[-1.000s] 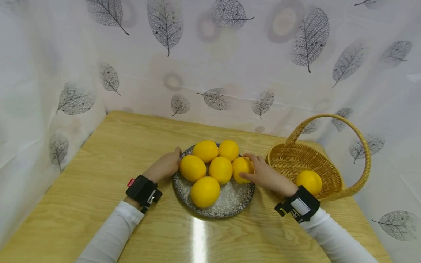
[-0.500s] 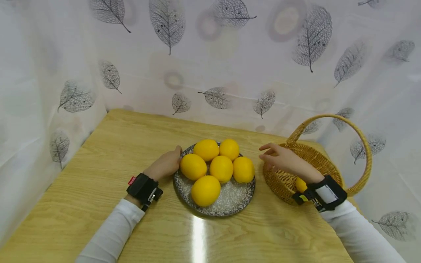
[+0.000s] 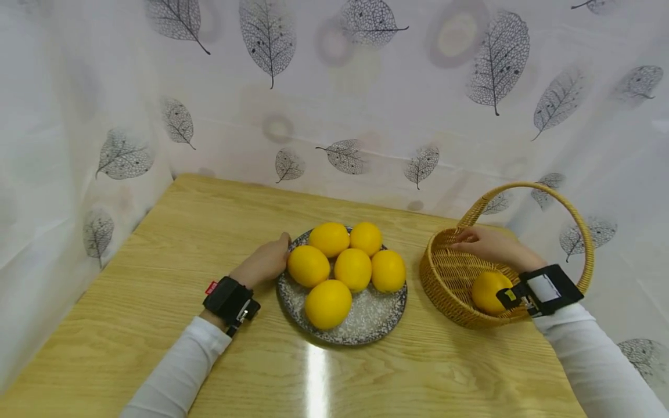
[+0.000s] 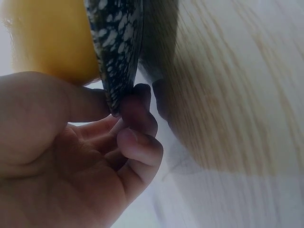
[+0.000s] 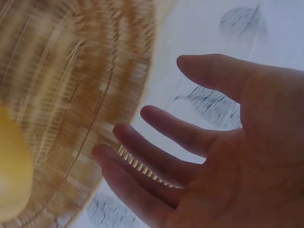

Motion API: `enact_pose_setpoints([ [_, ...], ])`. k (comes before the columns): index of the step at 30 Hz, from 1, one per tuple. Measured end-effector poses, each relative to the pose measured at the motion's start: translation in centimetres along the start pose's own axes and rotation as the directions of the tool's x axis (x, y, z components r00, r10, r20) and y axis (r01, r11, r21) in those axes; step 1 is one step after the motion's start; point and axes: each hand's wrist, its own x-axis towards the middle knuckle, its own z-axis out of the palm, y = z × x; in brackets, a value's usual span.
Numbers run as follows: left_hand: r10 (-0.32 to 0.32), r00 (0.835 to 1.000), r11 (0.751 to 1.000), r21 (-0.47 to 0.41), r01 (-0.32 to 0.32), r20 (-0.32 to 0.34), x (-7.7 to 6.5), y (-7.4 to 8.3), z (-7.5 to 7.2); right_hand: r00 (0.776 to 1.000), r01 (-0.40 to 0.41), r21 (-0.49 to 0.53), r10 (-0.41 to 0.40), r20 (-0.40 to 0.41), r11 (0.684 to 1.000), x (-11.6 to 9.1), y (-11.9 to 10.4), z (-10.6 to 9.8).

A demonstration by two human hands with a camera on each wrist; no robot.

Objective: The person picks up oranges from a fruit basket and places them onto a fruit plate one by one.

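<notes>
My left hand (image 3: 263, 262) grips the left rim of a speckled grey plate (image 3: 372, 318). In the left wrist view its thumb lies over the dark plate edge (image 4: 118, 47) and its curled fingers are beneath. Several smooth yellow-orange fruits (image 3: 352, 270), round to oval, sit on the plate, mostly toward its back and left. My right hand (image 3: 490, 244) is over the wicker basket (image 3: 438, 281), holding nothing; the right wrist view shows its thumb and fingers (image 5: 161, 166) spread and relaxed. One yellow-orange fruit (image 3: 489, 292) lies in the basket, below the right wrist.
The basket's tall arched handle (image 3: 572, 217) rises around the right forearm's far side. Basket and plate stand apart on a wooden table (image 3: 245, 360). A leaf-printed white curtain (image 3: 313, 116) hangs behind and along both sides.
My right hand has let go of the fruit at the plate's right edge and moved right, over the basket. That fruit stays on the plate. The left hand keeps its hold.
</notes>
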Motion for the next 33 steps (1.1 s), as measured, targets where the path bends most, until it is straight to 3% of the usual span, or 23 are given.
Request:
enact_pose_setpoints([
  [8,0.011,1.000,1.000,-0.005,-0.011,0.000,0.1,-0.1,0.3,0.997,-0.068,-0.059,0.066,-0.037,0.996,0.3,2.6,0.5],
  [13,0.012,1.000,1.000,-0.001,-0.012,-0.007,0.1,-0.1,0.3,0.989,-0.139,-0.050,0.142,0.050,0.989,0.3,3.0,1.0],
  [20,0.000,1.000,1.000,-0.008,0.000,-0.004,0.1,0.1,0.1,0.957,-0.229,-0.048,0.234,0.173,0.972,0.3,3.2,2.5],
  [29,0.004,1.000,1.000,0.000,-0.004,-0.010,0.2,0.0,0.2,0.953,-0.177,0.021,0.167,0.252,0.984,-0.2,3.2,4.0],
  [33,0.007,1.000,1.000,0.001,-0.007,-0.012,0.3,-0.1,0.3,0.936,-0.202,0.110,0.158,0.316,0.973,0.0,2.7,4.0],
])
